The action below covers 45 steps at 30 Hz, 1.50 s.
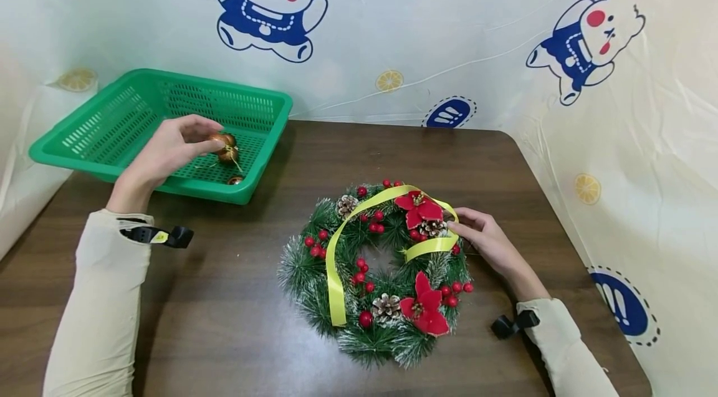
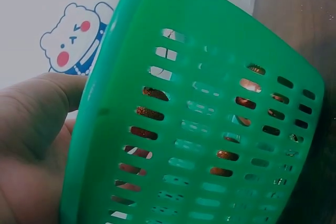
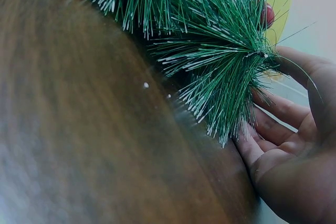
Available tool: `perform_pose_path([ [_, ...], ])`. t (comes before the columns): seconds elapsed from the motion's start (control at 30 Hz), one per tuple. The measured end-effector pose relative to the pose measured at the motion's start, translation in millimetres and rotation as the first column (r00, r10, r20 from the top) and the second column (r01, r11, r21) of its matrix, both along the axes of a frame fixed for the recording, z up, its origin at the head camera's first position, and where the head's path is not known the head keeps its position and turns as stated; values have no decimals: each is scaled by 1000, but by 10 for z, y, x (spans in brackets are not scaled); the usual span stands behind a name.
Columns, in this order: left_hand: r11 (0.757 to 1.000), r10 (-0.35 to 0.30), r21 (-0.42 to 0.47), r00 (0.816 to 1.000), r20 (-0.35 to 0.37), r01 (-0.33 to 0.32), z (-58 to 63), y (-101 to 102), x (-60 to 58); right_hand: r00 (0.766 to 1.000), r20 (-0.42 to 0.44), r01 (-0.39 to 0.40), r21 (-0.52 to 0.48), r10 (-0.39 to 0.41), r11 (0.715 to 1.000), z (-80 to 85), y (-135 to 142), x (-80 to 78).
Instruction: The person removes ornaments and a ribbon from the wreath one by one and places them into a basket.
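Observation:
Over the right end of a green plastic basket, my left hand pinches a small cluster of shiny copper Christmas baubles with thin gold strings. Another copper bauble lies lower in the basket. In the left wrist view the basket wall hides most of the fingers. My right hand is at the right edge of a Christmas wreath, thumb and fingers pinching a yellow ribbon that loops over the greenery. Frosted green needles overlap its fingertips in the right wrist view.
The wreath carries red poinsettias, pine cones and red berries, and lies flat on a dark wooden table. A white printed sheet with cartoon bears hangs behind the table and along its right side.

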State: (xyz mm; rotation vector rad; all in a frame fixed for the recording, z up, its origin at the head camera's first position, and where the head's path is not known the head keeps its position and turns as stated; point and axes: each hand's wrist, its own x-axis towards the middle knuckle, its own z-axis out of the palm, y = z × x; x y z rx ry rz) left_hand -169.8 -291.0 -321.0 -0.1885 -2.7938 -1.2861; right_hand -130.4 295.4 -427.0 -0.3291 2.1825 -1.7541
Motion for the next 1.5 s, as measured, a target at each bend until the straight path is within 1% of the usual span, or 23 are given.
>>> perform_pose_path([
  [0.23,1000,2,-23,1000,12,-1,-6,25,-16,1000,-6,-19,1,19,1000,-6,11,-8],
  [0.47,999,-31,-18,1000,-2,31,-13,30,-10,1000,-3,-11,-5,11,1000,-5,9,-6],
  [0.67,1000,-15,-23,1000,2,15,-8,42,-9,1000,-6,-13,-1,13,1000,9,27,-19],
  [0.87,999,4,-44,1000,1,-4,-8,68,-9,1000,-7,-13,-17,13,1000,-7,30,-5],
  [0.97,998,7,-60,1000,-13,-7,-24,56,2,1000,-7,-13,-27,13,1000,-14,10,1],
  [1.07,996,5,-84,999,-33,-8,-35,63,-1,1000,-27,-15,-16,15,1000,-28,13,-6],
  [1.13,992,4,-128,999,-37,-8,-5,101,9,999,-35,-16,-6,16,1000,-35,25,-17],
  [1.2,983,7,-185,999,-49,-16,55,176,40,999,-41,-20,1,20,1000,-26,33,-24],
  [1.3,967,2,-255,997,-79,-22,187,338,137,1000,-18,-15,-12,14,1000,-17,17,-41],
  [1.37,960,-22,-279,994,-110,-10,272,486,196,1000,-9,-7,-16,7,1000,-12,15,-40],
  [1.5,949,-105,-312,981,-166,49,391,776,277,1000,6,0,-45,0,999,-11,18,-33],
])
